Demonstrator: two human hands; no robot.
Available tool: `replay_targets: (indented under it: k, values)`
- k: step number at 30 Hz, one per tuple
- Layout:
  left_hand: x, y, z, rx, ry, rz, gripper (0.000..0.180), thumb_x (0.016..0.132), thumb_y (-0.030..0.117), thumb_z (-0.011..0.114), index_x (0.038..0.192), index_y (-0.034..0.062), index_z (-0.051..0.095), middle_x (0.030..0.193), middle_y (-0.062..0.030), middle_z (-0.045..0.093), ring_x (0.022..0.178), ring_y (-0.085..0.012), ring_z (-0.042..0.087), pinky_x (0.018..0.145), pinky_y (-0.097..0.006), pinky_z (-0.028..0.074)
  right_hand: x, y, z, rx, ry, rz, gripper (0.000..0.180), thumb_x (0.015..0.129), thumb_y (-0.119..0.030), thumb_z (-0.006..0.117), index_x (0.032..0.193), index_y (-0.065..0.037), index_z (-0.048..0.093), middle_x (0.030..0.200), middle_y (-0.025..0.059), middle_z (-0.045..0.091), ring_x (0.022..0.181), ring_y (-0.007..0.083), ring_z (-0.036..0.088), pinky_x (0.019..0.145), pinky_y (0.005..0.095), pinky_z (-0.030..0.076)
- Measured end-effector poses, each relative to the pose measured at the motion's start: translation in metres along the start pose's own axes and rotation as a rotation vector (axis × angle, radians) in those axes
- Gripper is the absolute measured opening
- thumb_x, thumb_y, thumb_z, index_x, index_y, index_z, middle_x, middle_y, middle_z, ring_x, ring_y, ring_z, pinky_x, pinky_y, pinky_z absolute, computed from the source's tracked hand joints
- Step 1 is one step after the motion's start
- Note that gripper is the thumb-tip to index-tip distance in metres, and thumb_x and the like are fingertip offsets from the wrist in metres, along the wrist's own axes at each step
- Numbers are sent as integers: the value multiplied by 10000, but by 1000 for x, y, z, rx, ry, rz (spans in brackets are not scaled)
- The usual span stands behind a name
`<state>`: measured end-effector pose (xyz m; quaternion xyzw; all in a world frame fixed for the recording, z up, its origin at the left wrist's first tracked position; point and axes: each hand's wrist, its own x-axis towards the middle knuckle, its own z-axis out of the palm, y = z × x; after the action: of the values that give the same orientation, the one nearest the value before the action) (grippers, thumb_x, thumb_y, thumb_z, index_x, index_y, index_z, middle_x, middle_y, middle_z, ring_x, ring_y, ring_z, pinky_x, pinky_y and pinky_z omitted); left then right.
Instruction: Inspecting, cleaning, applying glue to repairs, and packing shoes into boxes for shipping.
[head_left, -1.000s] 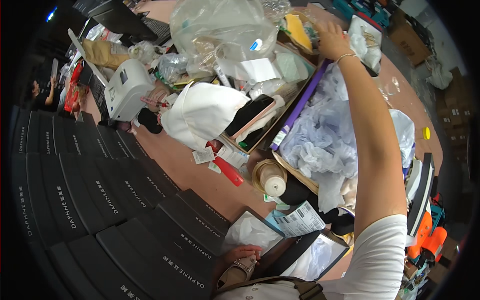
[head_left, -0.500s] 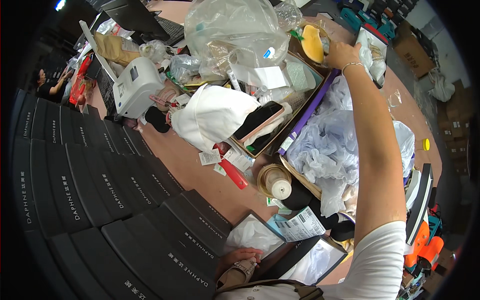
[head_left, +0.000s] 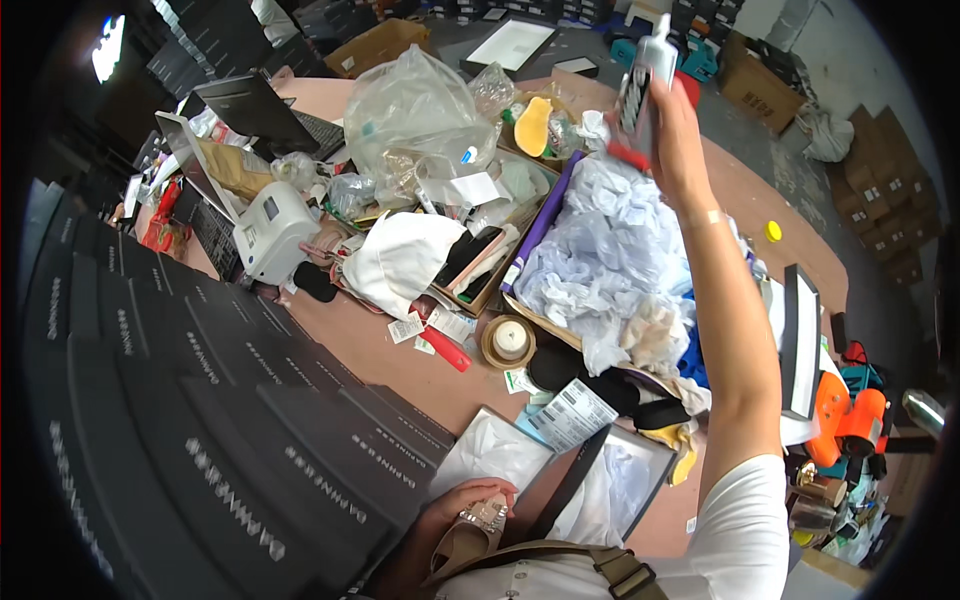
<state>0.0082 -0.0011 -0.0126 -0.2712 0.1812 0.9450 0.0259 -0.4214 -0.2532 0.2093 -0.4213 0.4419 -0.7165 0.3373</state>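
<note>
High at the far right of the table, my right hand is closed round a grey squeeze tube with a white nozzle pointing up and a red lower end. Low in front of me, my left hand grips a beige sandal with a glittery strap. Its sole and heel are partly hidden by my body. Beside that hand lies an open shoebox lined with white tissue paper. A printed label slip rests over the box's far corner.
Stacked black shoeboxes wall off the left. A large carton heaped with crumpled plastic bags fills the right middle. Further left stand a white label printer, a white cloth and a tape roll. A yellow insole lies at the back.
My right hand has lifted from the clutter at the far right and now holds up the squeeze tube. My left hand keeps the sandal low. The head view has shifted.
</note>
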Motion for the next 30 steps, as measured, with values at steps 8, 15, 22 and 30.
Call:
replay_targets:
  k: [8, 15, 22, 30]
  values:
    - [-1, -16, 98, 288, -25, 375, 934, 843, 455, 636, 1466, 88, 44, 1079, -120, 564, 966, -222, 603, 829, -323, 496, -337, -72, -23, -1067, -869, 119, 457, 728, -338, 726, 1055, -42, 608, 946, 121, 606, 798, 308, 618, 665, 376, 502]
    - [0, -38, 143, 335, 42, 294, 436, 949, 264, 530, 1282, -9, 460, 949, -82, 600, 758, -121, 627, 673, -247, 536, -435, -131, -19, -1331, -693, -109, 426, 662, -315, 766, 1002, -100, 626, 970, 77, 599, 917, 279, 576, 793, 375, 445]
    - [-14, -53, 170, 414, 5, 474, 410, 949, 200, 529, 1289, -12, 442, 972, -95, 616, 801, -144, 629, 734, -254, 537, -541, -122, -37, -245, 95, 598, 410, 797, -186, 715, 1106, 21, 544, 982, 61, 595, 743, 111, 566, 586, 235, 468]
    - [-5, -48, 180, 808, 4, 218, 325, 953, 304, 524, 993, -8, 608, 864, -44, 630, 706, -80, 605, 612, -204, 490, -540, -88, 3, 439, 566, 514, 201, 894, -251, 573, 930, -60, 519, 734, 24, 548, 591, 104, 505, 496, 243, 420]
